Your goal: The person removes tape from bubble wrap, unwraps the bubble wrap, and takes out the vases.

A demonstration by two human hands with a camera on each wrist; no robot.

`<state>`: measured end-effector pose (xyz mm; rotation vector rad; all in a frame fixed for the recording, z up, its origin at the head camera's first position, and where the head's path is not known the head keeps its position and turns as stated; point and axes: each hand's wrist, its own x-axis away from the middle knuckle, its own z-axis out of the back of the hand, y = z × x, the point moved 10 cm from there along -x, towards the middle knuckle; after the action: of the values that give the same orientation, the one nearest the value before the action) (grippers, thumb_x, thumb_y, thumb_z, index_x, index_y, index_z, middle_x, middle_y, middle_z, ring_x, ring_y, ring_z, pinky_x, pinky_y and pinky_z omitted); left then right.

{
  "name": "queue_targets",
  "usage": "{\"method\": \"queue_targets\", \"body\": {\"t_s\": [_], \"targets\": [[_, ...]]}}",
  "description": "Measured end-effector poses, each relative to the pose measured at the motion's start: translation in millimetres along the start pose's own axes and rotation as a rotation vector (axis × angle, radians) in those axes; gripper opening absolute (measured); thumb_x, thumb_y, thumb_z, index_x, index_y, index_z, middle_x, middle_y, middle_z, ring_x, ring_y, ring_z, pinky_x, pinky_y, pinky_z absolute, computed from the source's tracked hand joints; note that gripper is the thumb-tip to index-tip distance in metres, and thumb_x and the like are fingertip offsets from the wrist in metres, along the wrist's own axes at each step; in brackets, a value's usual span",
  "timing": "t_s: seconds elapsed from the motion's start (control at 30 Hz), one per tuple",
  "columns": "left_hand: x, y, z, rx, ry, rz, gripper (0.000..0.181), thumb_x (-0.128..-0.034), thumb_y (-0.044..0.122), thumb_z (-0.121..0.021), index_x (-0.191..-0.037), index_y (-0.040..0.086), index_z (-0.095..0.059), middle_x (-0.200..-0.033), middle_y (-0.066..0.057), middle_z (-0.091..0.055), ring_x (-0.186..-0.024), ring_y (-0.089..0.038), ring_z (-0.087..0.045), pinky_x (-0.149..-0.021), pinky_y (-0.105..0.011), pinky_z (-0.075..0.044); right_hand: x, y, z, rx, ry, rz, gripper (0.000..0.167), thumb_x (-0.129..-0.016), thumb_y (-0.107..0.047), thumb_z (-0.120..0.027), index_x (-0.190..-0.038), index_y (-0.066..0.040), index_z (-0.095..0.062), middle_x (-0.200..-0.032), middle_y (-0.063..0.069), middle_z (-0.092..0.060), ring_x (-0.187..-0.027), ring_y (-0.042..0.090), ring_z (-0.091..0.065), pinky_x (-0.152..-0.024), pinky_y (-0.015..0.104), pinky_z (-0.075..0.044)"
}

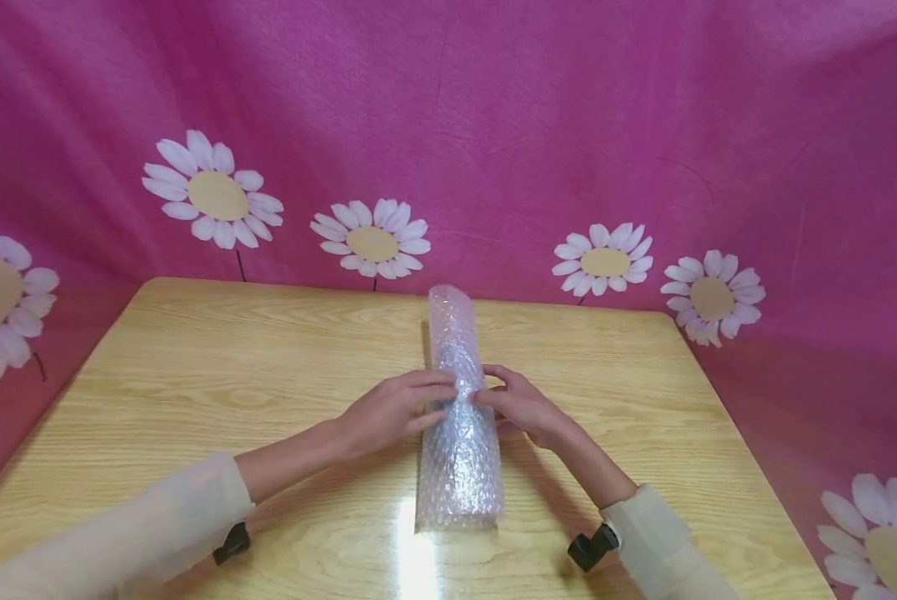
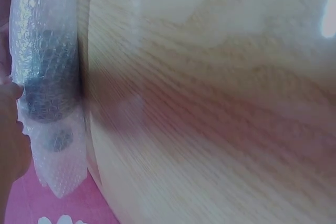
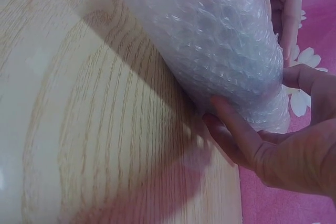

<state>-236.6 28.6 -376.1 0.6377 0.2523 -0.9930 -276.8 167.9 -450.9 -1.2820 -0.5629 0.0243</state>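
Note:
A roll of clear bubble wrap (image 1: 462, 467) lies lengthwise on the wooden table, pointing away from the person. Inside it a dark shape shows through the layers in the left wrist view. The left hand (image 1: 399, 408) rests its fairly straight, spread fingers on the roll's upper left side. From the right, the right hand (image 1: 527, 408) holds the roll, thumb and fingers set around its side; in the right wrist view, the same hand (image 3: 294, 150) touches the plastic (image 3: 210, 40) low and high. What lies under the roll is hidden.
The wooden table (image 1: 268, 350) has rounded far corners. Behind and beside it hangs a magenta cloth (image 1: 493, 125) with white daisies. Small black devices are strapped at the left wrist (image 1: 233, 543) and the right wrist (image 1: 593, 547).

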Motion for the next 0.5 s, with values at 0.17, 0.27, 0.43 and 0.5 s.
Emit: {"method": "queue_targets", "body": {"t_s": [0.17,0.27,0.43,0.5], "targets": [[-0.5,6.8,-2.1,-0.069,-0.021,-0.131,0.032,-0.0915,0.013,-0.074,-0.123,0.004,-0.071,-0.131,-0.010,-0.064,-0.124,-0.023,-0.058,-0.105,-0.030,-0.043,-0.3,0.9,0.9,0.012,0.008,-0.007,0.073,-0.093,-0.021,-0.060,-0.154,-0.002,-0.026,-0.125,0.026,-0.058,-0.093,0.029,-0.068,-0.083,0.049,-0.057],[0.1,9.3,-4.7,-0.128,-0.032,-0.211,0.034,-0.0899,0.012,-0.075,-0.123,0.005,-0.071,-0.129,-0.009,-0.066,-0.124,-0.022,-0.058,-0.106,-0.031,-0.041,-0.9,1.6,1.3,0.016,0.013,-0.011,0.073,-0.093,-0.021,-0.061,-0.155,-0.002,-0.025,-0.126,0.026,-0.057,-0.093,0.030,-0.067,-0.083,0.050,-0.057],[3.2,10.1,-8.1,-0.157,-0.025,-0.305,0.037,-0.0872,0.011,-0.077,-0.123,0.005,-0.071,-0.128,-0.008,-0.067,-0.123,-0.022,-0.059,-0.107,-0.031,-0.041,-1.0,1.6,1.3,0.024,0.017,-0.014,0.073,-0.093,-0.020,-0.061,-0.154,-0.002,-0.026,-0.127,0.027,-0.057,-0.093,0.030,-0.067,-0.083,0.051,-0.057],[4.6,10.8,-8.5,-0.165,-0.015,-0.335,0.038,-0.0862,0.010,-0.078,-0.123,0.004,-0.071,-0.127,-0.009,-0.067,-0.122,-0.022,-0.059,-0.107,-0.030,-0.040,-1.0,1.0,1.1,0.025,0.016,-0.013,0.073,-0.093,-0.020,-0.061,-0.154,-0.002,-0.026,-0.127,0.027,-0.057,-0.094,0.031,-0.067,-0.084,0.051,-0.056]]}}
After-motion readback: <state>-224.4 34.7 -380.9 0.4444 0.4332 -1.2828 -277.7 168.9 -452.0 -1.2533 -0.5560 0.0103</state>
